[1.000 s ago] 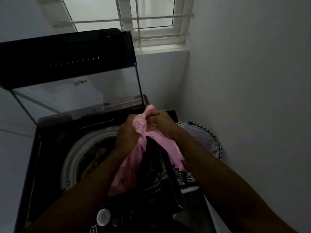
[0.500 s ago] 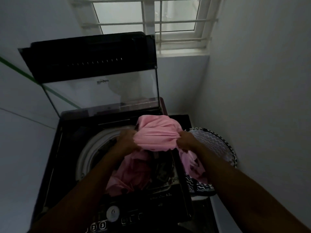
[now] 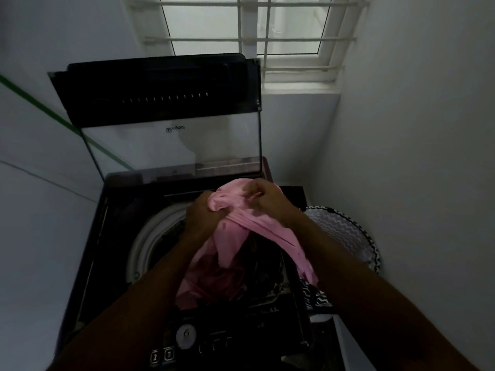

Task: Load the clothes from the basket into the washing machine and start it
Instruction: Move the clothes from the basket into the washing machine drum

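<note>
A pink garment [image 3: 235, 231] is bunched between the left hand [image 3: 202, 214] and right hand [image 3: 263, 203], both gripping it; its loose folds hang below them over the open washing machine [image 3: 120, 236]. The zigzag-patterned basket [image 3: 345, 231] stands just right of the right forearm.

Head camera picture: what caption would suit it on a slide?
Both hands, left and right, grip a pink garment above the open washing machine, beside the basket.

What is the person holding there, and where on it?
A pink garment, bunched at its upper end between the left hand and right hand; the rest hangs over the washer.
</note>
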### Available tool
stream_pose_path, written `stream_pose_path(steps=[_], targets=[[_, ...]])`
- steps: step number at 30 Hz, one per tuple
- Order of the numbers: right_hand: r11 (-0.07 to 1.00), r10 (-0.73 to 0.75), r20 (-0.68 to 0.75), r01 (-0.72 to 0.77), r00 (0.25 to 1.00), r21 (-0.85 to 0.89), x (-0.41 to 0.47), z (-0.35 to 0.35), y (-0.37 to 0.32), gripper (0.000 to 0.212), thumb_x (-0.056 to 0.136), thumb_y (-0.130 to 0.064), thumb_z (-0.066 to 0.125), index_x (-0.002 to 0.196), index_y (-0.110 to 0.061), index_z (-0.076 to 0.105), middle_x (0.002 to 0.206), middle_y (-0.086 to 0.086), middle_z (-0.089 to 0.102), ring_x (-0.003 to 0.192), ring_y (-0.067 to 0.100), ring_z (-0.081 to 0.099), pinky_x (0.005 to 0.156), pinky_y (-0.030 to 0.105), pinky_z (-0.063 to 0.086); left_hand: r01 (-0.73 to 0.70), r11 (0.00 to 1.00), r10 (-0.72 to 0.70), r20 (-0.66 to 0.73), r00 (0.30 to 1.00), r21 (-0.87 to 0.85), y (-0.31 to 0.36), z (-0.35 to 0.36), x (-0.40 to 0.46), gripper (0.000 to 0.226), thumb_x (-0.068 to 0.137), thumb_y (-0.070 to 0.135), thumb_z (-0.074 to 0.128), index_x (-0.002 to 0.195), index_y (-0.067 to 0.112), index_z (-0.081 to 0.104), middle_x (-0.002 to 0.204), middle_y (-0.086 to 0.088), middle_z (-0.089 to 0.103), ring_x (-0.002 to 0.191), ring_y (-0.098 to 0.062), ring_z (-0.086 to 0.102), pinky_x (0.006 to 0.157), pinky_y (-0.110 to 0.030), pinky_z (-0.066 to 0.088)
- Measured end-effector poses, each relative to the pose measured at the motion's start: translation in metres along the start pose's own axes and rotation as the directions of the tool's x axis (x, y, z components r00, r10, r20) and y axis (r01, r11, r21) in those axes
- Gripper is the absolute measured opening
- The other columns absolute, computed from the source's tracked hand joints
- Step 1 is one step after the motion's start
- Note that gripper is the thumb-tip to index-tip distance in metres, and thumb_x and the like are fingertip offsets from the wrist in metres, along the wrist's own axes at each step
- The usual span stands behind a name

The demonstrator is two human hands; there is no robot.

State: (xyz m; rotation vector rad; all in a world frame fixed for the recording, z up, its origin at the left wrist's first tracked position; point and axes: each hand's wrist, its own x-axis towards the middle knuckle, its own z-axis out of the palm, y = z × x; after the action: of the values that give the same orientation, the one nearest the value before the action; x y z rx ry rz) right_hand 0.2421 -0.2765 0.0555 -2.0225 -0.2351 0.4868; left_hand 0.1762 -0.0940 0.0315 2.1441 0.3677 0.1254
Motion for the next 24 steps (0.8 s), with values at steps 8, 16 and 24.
stream_pose_path(steps=[8, 16, 24], targets=[[0.813, 0.265, 0.089, -0.172, 0.960, -0.556, 0.002, -0.028, 0.056, 0.081, 0.073, -0.035, 0.080, 0.138, -0.031, 0.032, 0.125, 0.021, 0.047, 0.092, 0.036, 0.059, 0.068, 0.040, 0.055, 0.195, 0.981, -0.195, 0.047, 0.980, -0.003, -0.035, -0.013, -0.017, 0.040, 0.070, 0.034, 0.079, 0.106, 0.022, 0.072, 0.104, -0.002, 0.073, 0.093, -0.014, 0.064, 0.076, -0.025, 0.045], [0.802, -0.067, 0.055, 0.086, 0.996, -0.591, 0.019, 0.010, 0.015, 0.033, 0.083, -0.009, 0.052, 0.115, -0.007, 0.061, 0.105, 0.018, 0.064, 0.098, 0.035, 0.063, 0.070, 0.030, 0.041, -0.032, 0.967, -0.057, 0.334, 0.941, 0.253, -0.044, -0.027, -0.007, 0.067, 0.060, 0.026, 0.088, 0.122, 0.018, 0.063, 0.121, 0.007, 0.061, 0.113, -0.013, 0.058, 0.087, -0.022, 0.043], [0.877, -0.293, 0.259, 0.366, 0.920, -0.312, 0.009, 0.081, -0.017, 0.044, 0.069, -0.015, 0.064, 0.109, 0.003, 0.062, 0.103, 0.017, 0.067, 0.091, 0.025, 0.062, 0.077, 0.025, 0.042, -0.036, 0.966, -0.003, 0.152, 0.988, 0.256, -0.046, -0.025, -0.017, 0.083, 0.068, 0.038, 0.079, 0.142, 0.017, 0.047, 0.135, -0.016, 0.052, 0.125, -0.031, 0.050, 0.102, -0.040, 0.043]])
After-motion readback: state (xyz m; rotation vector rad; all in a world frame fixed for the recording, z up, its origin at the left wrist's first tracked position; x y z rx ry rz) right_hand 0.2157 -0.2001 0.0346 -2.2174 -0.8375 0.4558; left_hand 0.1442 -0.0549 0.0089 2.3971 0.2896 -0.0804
